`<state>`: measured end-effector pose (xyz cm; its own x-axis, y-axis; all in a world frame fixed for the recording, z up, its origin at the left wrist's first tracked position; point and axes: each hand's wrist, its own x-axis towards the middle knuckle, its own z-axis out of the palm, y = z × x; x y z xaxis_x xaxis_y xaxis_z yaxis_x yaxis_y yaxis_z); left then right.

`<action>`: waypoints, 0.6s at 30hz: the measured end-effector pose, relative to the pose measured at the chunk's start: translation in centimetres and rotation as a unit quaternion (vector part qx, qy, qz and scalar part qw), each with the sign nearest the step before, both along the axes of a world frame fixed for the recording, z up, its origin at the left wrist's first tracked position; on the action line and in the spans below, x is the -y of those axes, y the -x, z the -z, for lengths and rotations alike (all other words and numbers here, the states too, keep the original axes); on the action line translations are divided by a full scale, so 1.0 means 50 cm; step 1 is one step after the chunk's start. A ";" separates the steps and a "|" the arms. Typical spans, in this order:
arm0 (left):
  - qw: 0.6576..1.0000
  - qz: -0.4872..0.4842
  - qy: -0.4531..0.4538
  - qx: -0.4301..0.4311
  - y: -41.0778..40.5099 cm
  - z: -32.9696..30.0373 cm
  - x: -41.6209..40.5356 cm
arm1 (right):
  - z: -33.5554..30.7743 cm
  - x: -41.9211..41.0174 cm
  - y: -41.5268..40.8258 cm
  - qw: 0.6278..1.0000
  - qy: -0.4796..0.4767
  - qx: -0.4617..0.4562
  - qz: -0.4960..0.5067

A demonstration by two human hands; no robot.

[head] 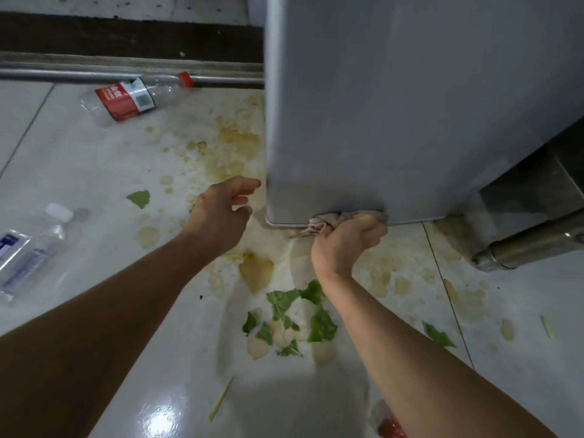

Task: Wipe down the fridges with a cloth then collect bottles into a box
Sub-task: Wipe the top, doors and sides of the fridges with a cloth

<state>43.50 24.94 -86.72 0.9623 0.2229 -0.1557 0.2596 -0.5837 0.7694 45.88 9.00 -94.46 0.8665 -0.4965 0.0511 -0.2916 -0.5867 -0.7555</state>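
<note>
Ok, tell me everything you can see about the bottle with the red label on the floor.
The red-label bottle is clear plastic with a red cap and a red and white label bearing a barcode. It looks empty and somewhat crumpled. It lies on its side on the white tiled floor, cap pointing right toward the grey fridge, close to a metal rail. Neither hand touches it.

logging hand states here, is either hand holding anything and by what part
The right hand holds a bunched cloth by its middle, pressed at the fridge's bottom edge. The left hand holds nothing.
</note>
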 end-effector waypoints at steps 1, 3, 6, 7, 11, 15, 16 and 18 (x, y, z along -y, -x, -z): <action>1.000 -0.005 0.003 0.004 0.002 -0.003 -0.005 | 0.000 -0.024 0.006 1.000 -0.006 0.002 -0.004; 1.000 -0.010 0.006 0.011 0.007 -0.009 -0.013 | 0.003 -0.077 0.023 0.999 -0.013 0.006 -0.036; 1.000 -0.009 -0.004 0.021 0.015 -0.018 -0.029 | 0.006 -0.151 0.039 0.998 -0.019 -0.015 -0.052; 1.000 -0.011 -0.006 0.022 0.018 -0.021 -0.037 | 0.004 -0.165 0.039 0.999 -0.025 -0.025 -0.039; 0.999 -0.019 -0.018 0.038 0.028 -0.042 -0.074 | -0.007 -0.176 0.030 0.999 -0.054 -0.005 -0.005; 0.998 -0.029 -0.019 0.046 0.043 -0.049 -0.094 | -0.049 -0.168 0.037 0.993 -0.078 0.084 -0.010; 0.998 -0.034 -0.014 0.044 0.047 -0.048 -0.095 | -0.067 -0.169 0.038 0.990 -0.084 0.117 -0.014; 0.998 -0.040 -0.007 0.039 0.050 -0.044 -0.097 | -0.109 -0.168 0.035 0.980 -0.086 0.182 -0.011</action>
